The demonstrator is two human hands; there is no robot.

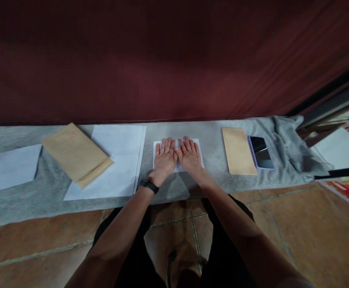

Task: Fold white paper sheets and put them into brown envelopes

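A small white sheet of paper lies on the grey cloth in front of me, perhaps folded; its layers are hard to make out. My left hand presses flat on its left half, fingers stretched out. Beside it, my right hand rests flat on the right half, and the two thumbs meet near the middle. Much of the sheet is hidden under both palms. To the right sits a single brown envelope. On the left, a stack of brown envelopes overlaps larger white sheets.
Grey cloth covers the long narrow surface and bunches up at its right end. A phone lies right of the single envelope. More white paper is at the far left. A dark red wall or curtain rises directly behind.
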